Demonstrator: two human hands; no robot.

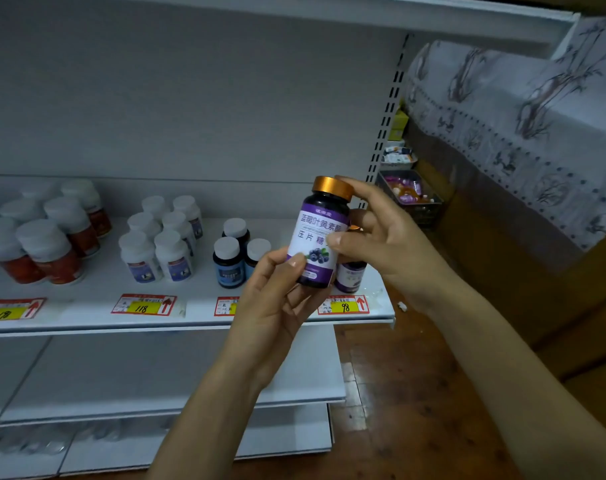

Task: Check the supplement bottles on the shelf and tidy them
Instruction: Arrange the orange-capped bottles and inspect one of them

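Note:
A dark bottle with a purple blueberry label and a gold cap is held up in front of the white shelf. My left hand grips its lower part from below. My right hand holds its upper side, thumb on the label and a finger on the cap. Behind it, another purple-labelled bottle stands on the shelf. Further left stand three dark blue-labelled bottles, several white bottles and several red-labelled bottles.
Price tags line the shelf's front edge. Lower white shelves sit beneath. To the right are a basket of small goods, a patterned cloth over furniture, and a wooden floor.

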